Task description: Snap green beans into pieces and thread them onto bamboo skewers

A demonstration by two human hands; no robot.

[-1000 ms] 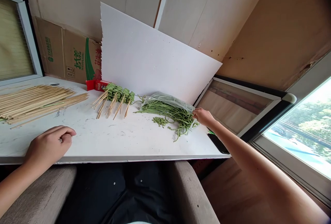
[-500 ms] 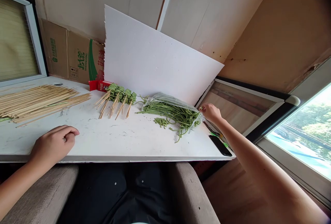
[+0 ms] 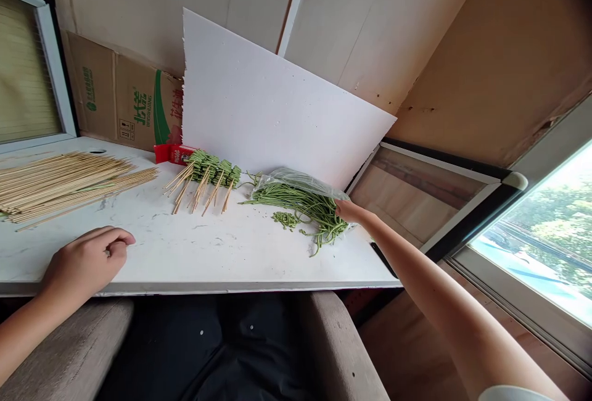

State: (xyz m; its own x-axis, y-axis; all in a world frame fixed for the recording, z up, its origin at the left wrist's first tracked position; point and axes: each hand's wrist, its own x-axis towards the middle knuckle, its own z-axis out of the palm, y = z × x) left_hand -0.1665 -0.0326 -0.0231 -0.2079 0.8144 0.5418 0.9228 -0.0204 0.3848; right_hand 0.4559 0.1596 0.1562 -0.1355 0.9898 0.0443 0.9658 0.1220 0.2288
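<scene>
My right hand (image 3: 350,211) reaches across the white table (image 3: 198,253) and its fingers press into the right end of a bundle of long green beans (image 3: 300,203) lying in a clear plastic bag (image 3: 296,177). Whether it grips any beans is hidden. A small heap of cut bean pieces (image 3: 285,219) lies just in front of the bundle. My left hand (image 3: 86,262) rests on the table's near edge, fingers curled loosely, with nothing seen in it. Several skewers threaded with bean pieces (image 3: 208,176) lie fanned out mid-table.
A big pile of bare bamboo skewers (image 3: 60,182) lies at the left. A white foam board (image 3: 268,105) leans against the wall, a cardboard box (image 3: 120,102) and a red packet (image 3: 172,153) beside it. A glass-topped cabinet (image 3: 416,191) and window are at right.
My right hand went out to the bag's right edge, then came back left onto the bean ends. The left hand has stayed put.
</scene>
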